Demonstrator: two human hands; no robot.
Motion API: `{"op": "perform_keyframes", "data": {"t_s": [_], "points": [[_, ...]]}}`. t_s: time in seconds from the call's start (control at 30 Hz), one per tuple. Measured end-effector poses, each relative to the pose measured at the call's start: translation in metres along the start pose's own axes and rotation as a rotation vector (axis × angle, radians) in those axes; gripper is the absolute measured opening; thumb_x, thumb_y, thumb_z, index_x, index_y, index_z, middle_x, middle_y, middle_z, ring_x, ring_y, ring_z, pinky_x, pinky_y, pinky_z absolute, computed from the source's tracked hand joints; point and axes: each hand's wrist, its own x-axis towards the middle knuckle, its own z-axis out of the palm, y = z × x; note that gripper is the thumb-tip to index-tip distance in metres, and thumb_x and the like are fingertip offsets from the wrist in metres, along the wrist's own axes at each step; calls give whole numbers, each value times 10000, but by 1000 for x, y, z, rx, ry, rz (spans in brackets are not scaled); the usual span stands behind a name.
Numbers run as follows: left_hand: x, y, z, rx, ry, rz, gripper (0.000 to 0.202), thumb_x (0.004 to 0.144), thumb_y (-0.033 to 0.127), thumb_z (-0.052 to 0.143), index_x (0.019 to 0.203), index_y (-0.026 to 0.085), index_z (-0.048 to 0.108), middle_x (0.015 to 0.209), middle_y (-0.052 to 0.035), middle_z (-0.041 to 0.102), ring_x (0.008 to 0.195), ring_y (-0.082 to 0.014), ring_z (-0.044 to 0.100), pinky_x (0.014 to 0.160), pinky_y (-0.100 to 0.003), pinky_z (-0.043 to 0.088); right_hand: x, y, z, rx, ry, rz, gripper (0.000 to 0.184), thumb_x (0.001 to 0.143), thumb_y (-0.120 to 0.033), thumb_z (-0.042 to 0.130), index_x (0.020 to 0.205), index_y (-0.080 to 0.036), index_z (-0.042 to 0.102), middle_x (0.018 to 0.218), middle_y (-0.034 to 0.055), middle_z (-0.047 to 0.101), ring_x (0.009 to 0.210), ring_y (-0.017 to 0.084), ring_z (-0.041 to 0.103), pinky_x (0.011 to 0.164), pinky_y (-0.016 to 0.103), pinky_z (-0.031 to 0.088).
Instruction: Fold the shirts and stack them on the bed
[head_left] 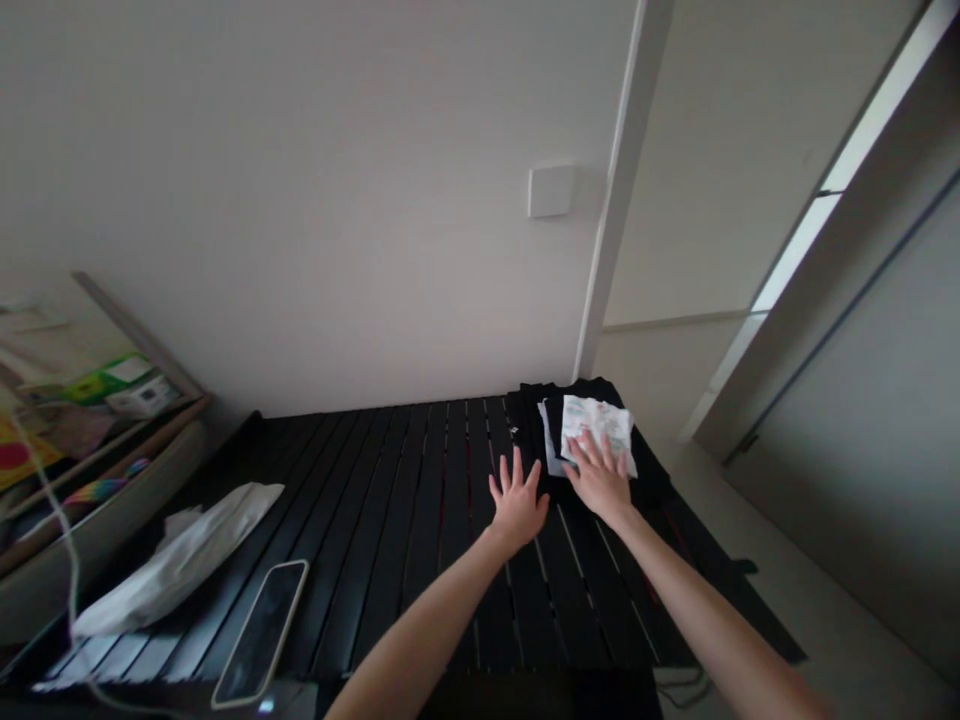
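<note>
My right hand (600,480) rests with spread fingers on the lower part of a folded white cloth with a faint print (600,418), which looks like a small garment. Beneath it lie a light grey-blue folded cloth (551,450) and black folded fabric (532,415), stacked at the far right of a black slatted surface (405,500). To the left of the stack, my left hand (517,503) is over the slats, palm down with fingers apart, holding nothing. The lower layers of the stack are partly hidden by the white cloth and my right hand.
A phone in a light case (262,632) lies near the front left edge. Behind it is a crumpled white bag or cloth (187,560). An open bin of boxes and packets (105,450) stands far left, with a pale cable (73,570) before it. A wall (337,220) borders the back.
</note>
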Motion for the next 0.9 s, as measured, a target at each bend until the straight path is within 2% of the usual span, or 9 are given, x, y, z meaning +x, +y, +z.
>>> {"op": "perform_keyframes", "data": {"t_s": [0.1, 0.2, 0.33, 0.47, 0.57, 0.67, 0.73, 0.83, 0.9], "points": [[-31, -45, -6, 173, -22, -56, 597, 806, 236, 534, 1393, 274, 437, 1590, -93, 131, 1438, -398, 30, 1060, -713, 72, -16, -6, 20, -2, -10, 6, 529, 940, -440, 352, 1443, -277, 378, 1581, 49, 186, 1434, 365, 70, 1094, 637, 91], [-59, -93, -37, 343, 31, -122, 528, 844, 236, 491, 1371, 269, 472, 1583, -75, 173, 1446, -358, 53, 1092, -664, 102, -21, -21, 15, 0, 19, 69, 521, 939, -445, 347, 1422, -263, 420, 1576, 67, 201, 1431, 393, 27, 1077, 672, 53], [-94, -166, -100, 562, 157, -318, 452, 906, 250, 418, 1350, 252, 496, 1574, -81, 208, 1446, -329, 94, 1103, -611, 158, -42, -67, 6, 79, 80, -4, 553, 952, -414, 304, 1459, -199, 353, 1577, 131, 161, 1434, 388, 49, 1068, 684, 87], [-129, -241, -174, 748, 241, -616, 446, 933, 270, 368, 1359, 201, 476, 1542, -137, 273, 1424, -333, 173, 1080, -567, 233, -80, -115, 20, 160, 26, -124, 567, 944, -428, 286, 1435, -167, 397, 1539, 134, 281, 1429, 369, 127, 1077, 665, 144], [-158, -286, -229, 815, 265, -836, 459, 925, 232, 350, 1370, 173, 448, 1510, -162, 323, 1389, -348, 242, 1045, -536, 276, -93, -129, 33, 138, 17, -122, 593, 937, -436, 269, 1398, -107, 444, 1508, 157, 340, 1436, 348, 120, 1096, 637, 137], [-188, -316, -271, 826, 291, -996, 453, 895, 146, 328, 1325, 115, 469, 1452, -224, 374, 1332, -395, 313, 992, -557, 294, -92, -129, 40, 107, 13, -119, 612, 937, -438, 237, 1378, -78, 463, 1510, 160, 333, 1444, 330, 84, 1115, 612, 104], [-205, -327, -287, 820, 304, -1041, 440, 886, 101, 288, 1274, 82, 496, 1365, -255, 455, 1279, -407, 373, 965, -568, 296, -89, -127, 42, 90, 3, -128, 624, 936, -439, 220, 1373, -69, 468, 1504, 158, 346, 1446, 324, 68, 1122, 601, 82], [-221, -333, -294, 788, 300, -1026, 406, 889, 84, 265, 1192, 84, 534, 1203, -228, 576, 1183, -372, 474, 957, -547, 297, -89, -127, 45, 67, -8, -126, 634, 932, -439, 209, 1370, -63, 470, 1487, 159, 374, 1446, 323, 57, 1122, 601, 72], [-221, -331, -293, 758, 301, -992, 353, 891, 97, 297, 1138, 94, 549, 1124, -200, 617, 1120, -341, 526, 954, -520, 309, -90, -128, 47, 59, -6, -125, 637, 930, -439, 209, 1368, -58, 470, 1486, 162, 376, 1447, 321, 53, 1121, 599, 78]]}}
